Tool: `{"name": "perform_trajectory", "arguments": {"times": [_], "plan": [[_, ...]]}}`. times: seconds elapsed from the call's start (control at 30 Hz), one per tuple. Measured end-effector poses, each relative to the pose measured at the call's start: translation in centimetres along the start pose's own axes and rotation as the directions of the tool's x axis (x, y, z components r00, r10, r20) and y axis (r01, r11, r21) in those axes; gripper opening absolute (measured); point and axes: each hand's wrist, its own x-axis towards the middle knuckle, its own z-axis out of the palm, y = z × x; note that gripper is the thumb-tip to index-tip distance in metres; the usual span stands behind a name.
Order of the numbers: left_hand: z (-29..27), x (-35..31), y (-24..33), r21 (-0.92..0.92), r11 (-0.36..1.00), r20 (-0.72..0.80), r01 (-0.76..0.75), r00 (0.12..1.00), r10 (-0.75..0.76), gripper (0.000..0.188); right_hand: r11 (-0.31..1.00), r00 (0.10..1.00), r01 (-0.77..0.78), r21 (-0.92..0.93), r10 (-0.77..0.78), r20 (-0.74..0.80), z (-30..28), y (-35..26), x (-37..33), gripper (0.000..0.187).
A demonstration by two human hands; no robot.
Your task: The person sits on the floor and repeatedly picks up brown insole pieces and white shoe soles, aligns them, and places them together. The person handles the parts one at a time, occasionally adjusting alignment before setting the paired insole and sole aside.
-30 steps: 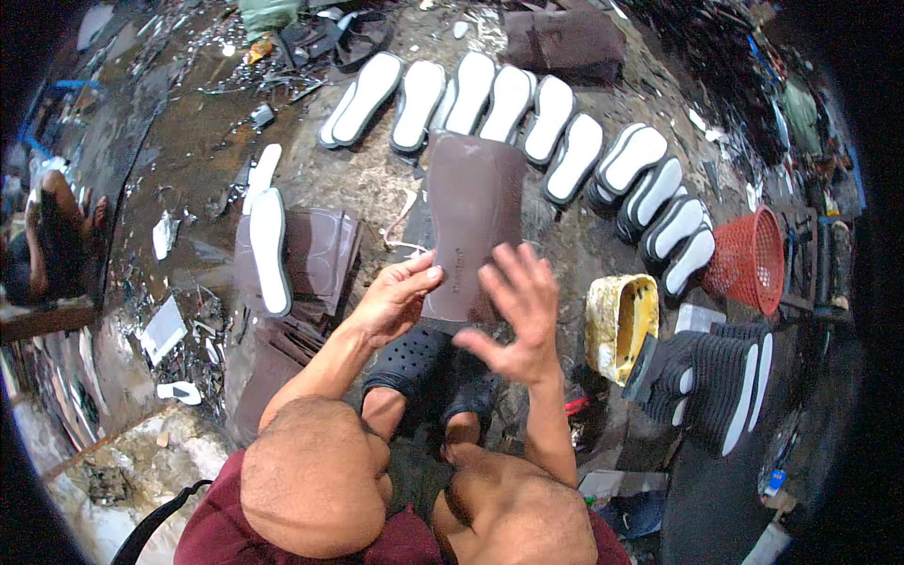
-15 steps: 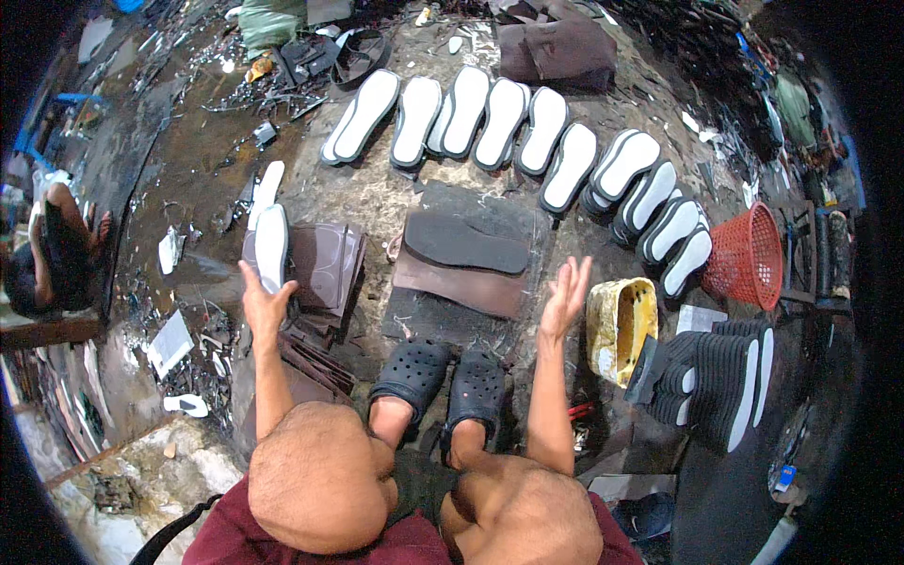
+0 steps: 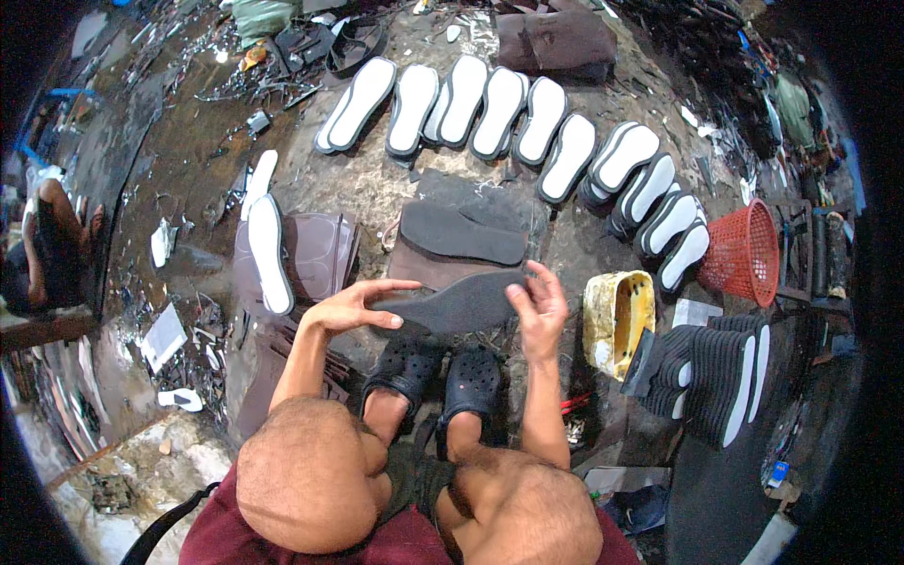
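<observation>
A dark grey shoe sole [image 3: 452, 303] spans the space between my hands, above my black clogs [image 3: 473, 384]. My left hand [image 3: 347, 307] has its thumb and forefinger at the sole's narrower left end. My right hand [image 3: 540, 315] pinches the wider right end between thumb and fingers. Just beyond lies another dark sole [image 3: 461, 235] on a brown sheet [image 3: 411, 267], over a black mat [image 3: 456, 193]. A white-topped sole [image 3: 269, 252] rests on stacked brown sheets [image 3: 318, 250] to the left.
White-topped soles [image 3: 410, 111] curve in an arc toward a red basket [image 3: 744, 252]. On the right stand a yellow container [image 3: 617, 325] and a row of dark soles [image 3: 711, 381]. A folded brown sheet [image 3: 556, 43] lies at the back. Another person [image 3: 58, 240] sits far left.
My left hand has left the white-topped sole and moved right. My right hand has come in and down. A dark sole is now held between them.
</observation>
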Motion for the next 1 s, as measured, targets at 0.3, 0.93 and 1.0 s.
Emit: {"name": "perform_trajectory", "arguments": {"times": [0.3,0.93,1.0], "plan": [[1.1,5.2,-7.0,0.057,0.988,-0.812,0.146,0.582,-0.039,0.039,0.962,0.952,-0.249,0.110,0.264,-0.153,-0.5,6.3,0.6,0.047],[-0.5,5.6,-8.5,0.514,0.809,-0.789,0.286,0.527,0.316,0.031,0.971,0.963,-0.222,-0.088,0.204,-0.178,0.1,8.4,0.9,0.043],[0.7,6.2,-7.5,0.643,0.683,-0.743,0.347,0.501,0.444,0.027,0.976,0.970,-0.186,-0.112,0.165,-0.177,-0.4,8.6,0.9,0.042]]}}
